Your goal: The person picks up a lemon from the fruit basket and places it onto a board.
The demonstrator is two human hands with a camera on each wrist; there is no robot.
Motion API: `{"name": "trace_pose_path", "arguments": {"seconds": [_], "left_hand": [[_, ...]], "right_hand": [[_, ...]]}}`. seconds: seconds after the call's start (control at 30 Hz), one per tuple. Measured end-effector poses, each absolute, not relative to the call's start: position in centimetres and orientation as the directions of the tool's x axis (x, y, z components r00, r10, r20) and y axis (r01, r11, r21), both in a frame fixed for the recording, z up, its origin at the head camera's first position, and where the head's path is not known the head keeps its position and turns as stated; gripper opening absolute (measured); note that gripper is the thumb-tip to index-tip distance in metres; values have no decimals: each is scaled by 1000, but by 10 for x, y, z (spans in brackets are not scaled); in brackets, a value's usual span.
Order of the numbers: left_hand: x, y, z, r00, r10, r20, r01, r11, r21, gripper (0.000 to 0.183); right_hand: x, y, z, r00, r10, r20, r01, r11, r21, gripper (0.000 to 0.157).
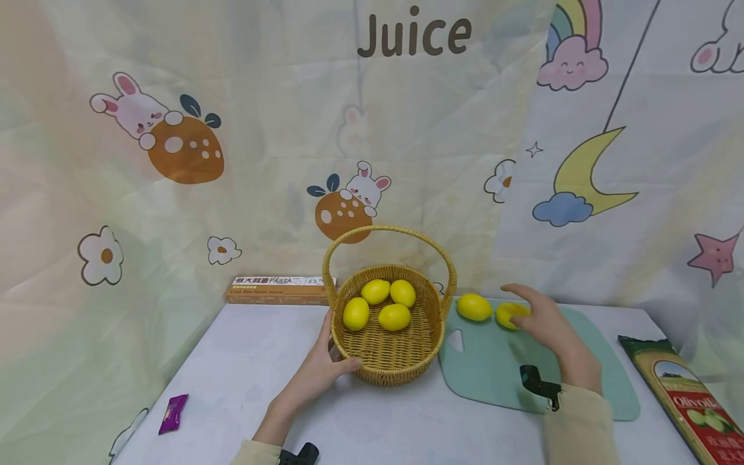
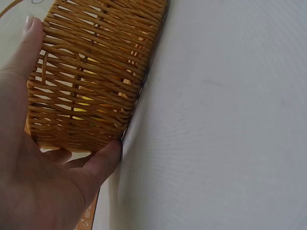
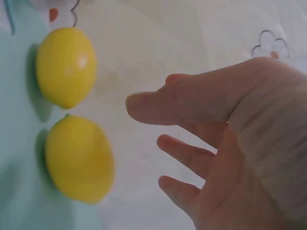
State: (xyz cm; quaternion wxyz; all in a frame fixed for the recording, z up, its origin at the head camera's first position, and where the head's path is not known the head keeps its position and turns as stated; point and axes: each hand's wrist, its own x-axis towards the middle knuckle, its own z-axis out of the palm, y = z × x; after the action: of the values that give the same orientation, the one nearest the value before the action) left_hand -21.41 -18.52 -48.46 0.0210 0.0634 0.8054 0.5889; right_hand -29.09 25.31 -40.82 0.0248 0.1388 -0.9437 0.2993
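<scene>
A yellow wicker basket (image 1: 386,374) with a tall arched handle holds several lemons (image 1: 394,318). My left hand (image 1: 322,368) grips the basket at its left side, thumb toward the front and fingers around the side wall. In the left wrist view that hand (image 2: 48,177) lies against the woven wall near its base. My right hand (image 1: 552,332) hovers over a green cutting board (image 1: 494,374), fingers spread, holding nothing. Just beyond its fingertips a lemon (image 1: 507,315) lies on the board beside another lemon (image 1: 473,307). The right wrist view shows a gap between thumb and lemon (image 3: 79,160).
A pasta box (image 1: 279,294) lies at the back left, by the printed cloth backdrop. Toward the front left is a small purple wrapped candy (image 1: 173,414). An Olivoila packet (image 1: 688,400) lies at the right edge of the white table (image 1: 244,361).
</scene>
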Motion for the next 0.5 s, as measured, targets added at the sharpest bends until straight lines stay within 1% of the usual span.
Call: {"name": "trace_pose_path", "arguments": {"seconds": [0.33,0.5], "left_hand": [[-213,-185,-482,-990,132,46,83,295,952,117],[-212,-185,-482,-989,138,56,94,289,953,117]], "right_hand": [[-274,242,-380,-963,-243,116,-261,737,-624,71],[-264,234,-367,-958,-253,132,-279,733,-620,71]]}}
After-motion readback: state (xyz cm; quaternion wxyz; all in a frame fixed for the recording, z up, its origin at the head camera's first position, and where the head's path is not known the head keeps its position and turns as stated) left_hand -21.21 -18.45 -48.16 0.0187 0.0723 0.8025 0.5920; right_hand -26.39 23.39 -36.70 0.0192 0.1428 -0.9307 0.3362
